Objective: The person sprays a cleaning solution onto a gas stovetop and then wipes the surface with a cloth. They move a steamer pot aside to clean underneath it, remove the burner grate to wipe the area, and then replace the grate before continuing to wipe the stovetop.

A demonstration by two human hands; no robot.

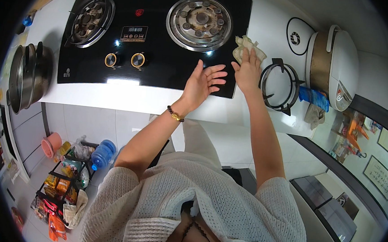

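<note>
A black glass gas cooktop (171, 65) lies in front of me on the white counter. My right hand (248, 71) presses its fingers on a pale yellow-green cloth (244, 47) at the cooktop's right edge. Palm turned up and fingers spread, my left hand (203, 84) is above the front of the cooktop and holds nothing. The right burner (202, 18) has no pan support on it. That black pan support (280, 86) rests on the counter, just right of my right hand. On the left burner (87, 19) a support is in place. Two control knobs (138, 60) sit between the burners.
Stacked metal pots (31, 76) stand at the counter's left end. A rice cooker (336, 67), a black ring (299, 36), a blue packet (313, 97) and a grey cloth (315, 116) are at right. On the floor are a rack of packaged goods (58, 185), a blue water bottle (104, 155) and a pink bin (51, 144).
</note>
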